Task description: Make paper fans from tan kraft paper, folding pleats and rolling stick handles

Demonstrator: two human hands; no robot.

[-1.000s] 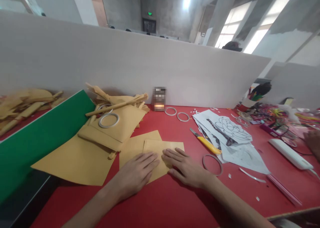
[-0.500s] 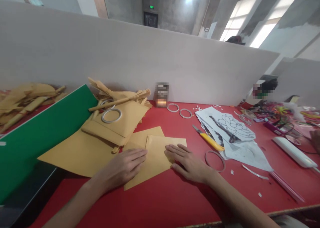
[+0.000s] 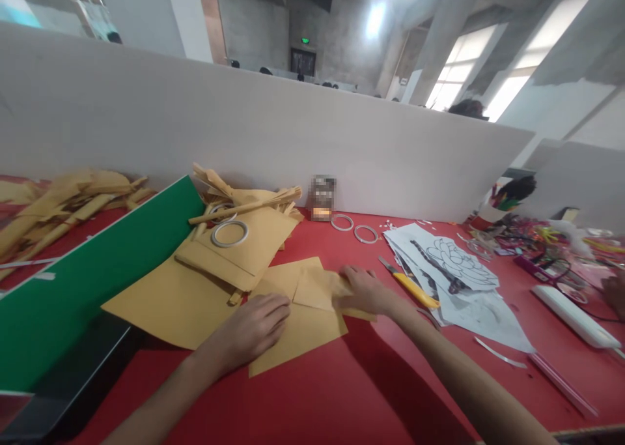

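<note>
My left hand [image 3: 262, 324] lies on a sheet of brown kraft paper [image 3: 303, 344] on the red table, fingers stretched out and close together. A smaller piece of the same paper [image 3: 315, 290] rests over that sheet. My right hand [image 3: 364, 290], slightly blurred, has its fingers curled at the right side of this smaller piece and seems to grip it. Part of the paper's edge shows below my right hand, raised above the table. Left of the hands, a larger kraft sheet [image 3: 166, 301] lies under a stack of folded kraft paper [image 3: 244, 249].
Tape rings [image 3: 229, 234] lie on the stack and near the white partition [image 3: 273, 132]. At right are a yellow utility knife [image 3: 415, 290], printed drawings [image 3: 459, 262] and a white power strip [image 3: 575, 315]. A green board [image 3: 112, 288] stands at left. A person's hand [image 3: 614, 292] shows at the right edge.
My right hand has gone from lying flat to curled at the smaller paper, shifting up and pulling its right part away from the sheet below. My left hand stays on the paper. The view has tilted up slightly.
</note>
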